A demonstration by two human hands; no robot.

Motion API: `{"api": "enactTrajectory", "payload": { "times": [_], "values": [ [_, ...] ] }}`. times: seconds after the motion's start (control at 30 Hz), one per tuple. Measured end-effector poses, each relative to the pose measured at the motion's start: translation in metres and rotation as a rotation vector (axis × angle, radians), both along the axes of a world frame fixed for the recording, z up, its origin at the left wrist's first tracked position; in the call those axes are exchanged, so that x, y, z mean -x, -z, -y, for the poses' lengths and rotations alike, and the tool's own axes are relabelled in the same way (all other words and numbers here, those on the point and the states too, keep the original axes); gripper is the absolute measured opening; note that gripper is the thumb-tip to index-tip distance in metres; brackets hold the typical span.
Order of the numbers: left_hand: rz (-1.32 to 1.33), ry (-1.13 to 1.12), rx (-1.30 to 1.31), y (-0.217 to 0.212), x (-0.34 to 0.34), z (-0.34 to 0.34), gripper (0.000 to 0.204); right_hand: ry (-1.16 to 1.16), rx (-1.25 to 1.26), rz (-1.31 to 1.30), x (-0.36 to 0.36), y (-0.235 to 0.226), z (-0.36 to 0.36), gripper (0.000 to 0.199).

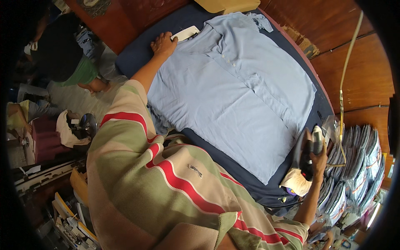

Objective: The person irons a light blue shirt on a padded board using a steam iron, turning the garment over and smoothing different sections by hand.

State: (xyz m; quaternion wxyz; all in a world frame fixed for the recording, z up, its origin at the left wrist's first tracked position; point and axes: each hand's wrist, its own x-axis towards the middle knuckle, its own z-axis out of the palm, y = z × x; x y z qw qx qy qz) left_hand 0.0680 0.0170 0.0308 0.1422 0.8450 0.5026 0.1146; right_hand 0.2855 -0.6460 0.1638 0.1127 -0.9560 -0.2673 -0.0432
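We see a light blue shirt [233, 91] spread flat, front up and buttoned, on a dark blue padded tabletop [137, 52]; its collar points to 12 o'clock and its hem to 5 o'clock. Our left hand [163, 43] lies flat with fingers spread on the shirt's shoulder at 11 o'clock of the cloth, its grip wide and holding nothing, just beside a white card [185, 33] tucked at the collar. Our right hand [318, 160] is off the shirt at 4 o'clock, its grip closed around the handle of a dark iron [307, 152] that stands tilted at the tabletop's rim, with a pale cloth pad [295, 182] just below it. A cream cord [343, 79] runs up from the iron toward 1 o'clock across the brown wooden wall [354, 54].

At 3 to 4 o'clock of the iron, stacks of folded shirts in clear bags [358, 166] crowd the right edge. A tan box [227, 5] sits just beyond the collar at 12 o'clock. At 9 o'clock another person [62, 50] bends over, well apart from the shirt.

The shirt fills most of the pad; only narrow dark strips show along the 10 o'clock and 5 o'clock edges.
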Motion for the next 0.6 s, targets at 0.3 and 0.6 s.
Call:
{"api": "enactTrajectory", "payload": {
  "times": [0.3,0.6],
  "values": [
    [-0.114,0.403,0.22,0.024,-0.05,-0.08,0.034,-0.109,0.144,-0.349,0.095,0.016,-0.183,0.047],
    [0.31,0.637,-0.249,0.004,-0.022,-0.045,0.037,-0.072,-0.05,-0.443,0.098,0.029,-0.217,0.048]
  ]
}}
